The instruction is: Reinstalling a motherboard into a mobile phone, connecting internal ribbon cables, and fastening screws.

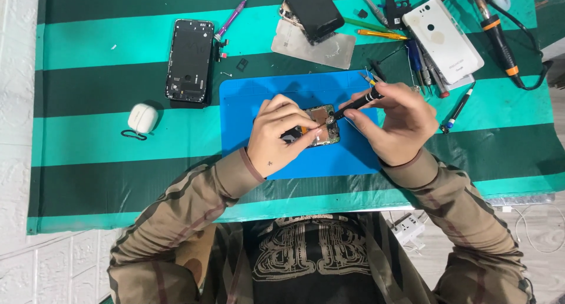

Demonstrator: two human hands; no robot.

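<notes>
Opened phone (319,126) sits on the blue mat (247,98), roughly mid-mat, back cover off, board and copper-coloured shielding exposed. Left hand (281,134) is closed over its left end, fingers wrapped on the frame edges, pinning it flat to the mat. Right hand (395,124) is clenched in a pen-style pinch on a slim black screwdriver (356,103), tip down on the phone's upper right corner; can't tell if the bit is seated in a screw, too small. Handling read: phone is light, stiff along the frame, but fragile with the back off, since the board, flex cables and any glass underneath won't tolerate pressure or twist. Best hold looks like the long side rails of the frame, as the left hand does, not the exposed middle. The mat probably gives decent friction, so it shouldn't skate much. Screwdriver is light, rigid and thin, so it's easy to slip off a tiny screw head and gouge the board. Nearby: 1 black phone frame (189,60) up left, 1 white phone back (442,39) up right, a white earbud case (142,118) left of the mat, loose tools by the top edge of the green striped cloth (88,45).
</notes>
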